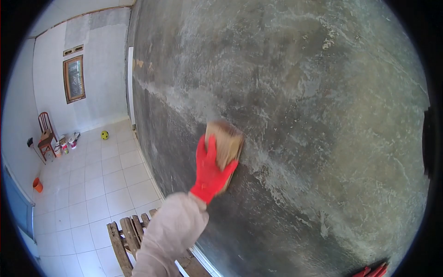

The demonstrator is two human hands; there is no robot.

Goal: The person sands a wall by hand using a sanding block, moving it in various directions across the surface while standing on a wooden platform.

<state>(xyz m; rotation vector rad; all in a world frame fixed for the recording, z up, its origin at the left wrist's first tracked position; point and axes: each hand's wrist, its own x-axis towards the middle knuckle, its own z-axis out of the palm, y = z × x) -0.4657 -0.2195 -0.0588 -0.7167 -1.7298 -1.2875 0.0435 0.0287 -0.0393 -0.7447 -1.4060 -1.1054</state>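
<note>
My left hand (213, 174), in a red glove, grips a flat tan wooden block (226, 144) and holds it against the grey plastered wall (295, 92). The block's upper edge is blurred by motion. Low at the right edge, part of my right hand (373, 270) shows, also in a red glove. Its fingers look stretched out by the wall, and the rest of that hand is out of frame. Pale streaks and rough patches run across the wall's dark surface.
A slatted wooden bench (131, 233) stands below my left arm. Across the white tiled floor (97, 194) are an orange bucket (38, 185), a yellow ball (104, 135), several paint cans (64, 146) and a wooden chair (46, 134). A small framed window (74, 78) is in the far wall.
</note>
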